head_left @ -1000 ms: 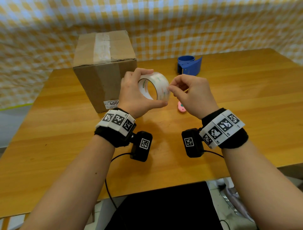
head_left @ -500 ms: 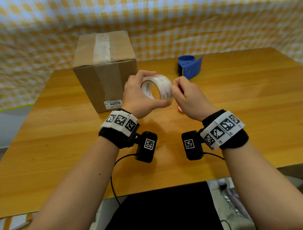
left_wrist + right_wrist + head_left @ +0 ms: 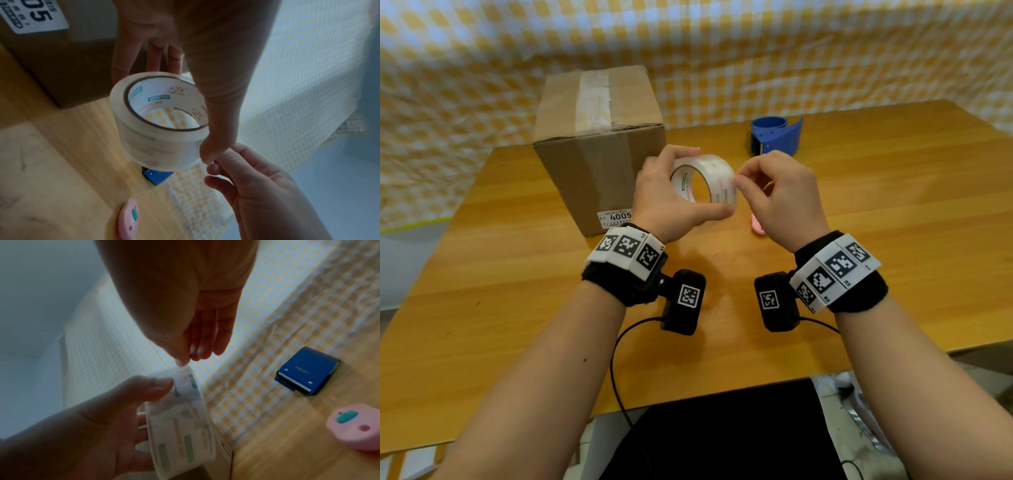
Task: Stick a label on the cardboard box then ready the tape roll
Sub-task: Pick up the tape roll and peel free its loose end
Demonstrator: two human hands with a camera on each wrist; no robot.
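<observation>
A brown cardboard box [image 3: 599, 137] stands at the back left of the table, with a white label [image 3: 616, 216] reading 4005 stuck low on its near face. My left hand [image 3: 664, 195] holds a clear tape roll [image 3: 709, 178] in the air, thumb under it and fingers over the top. The core faces the left wrist camera, where the tape roll [image 3: 160, 129] fills the middle. My right hand [image 3: 748, 185] is curled, and its thumb and fingertips pinch the roll's outer wrap at the right rim. In the right wrist view the thumb tip [image 3: 180, 361] touches the roll [image 3: 180, 426].
A blue tape dispenser [image 3: 774, 135] sits behind my hands, its toothed blade [image 3: 292, 384] facing me. A small pink cutter [image 3: 758, 224] lies on the table [image 3: 893, 205] under my right hand. A checked cloth hangs behind the table.
Both hands with the roll have drifted slightly away from me toward the box. The right fingertips have shifted a little along the roll's rim. Box and dispenser have not moved.
</observation>
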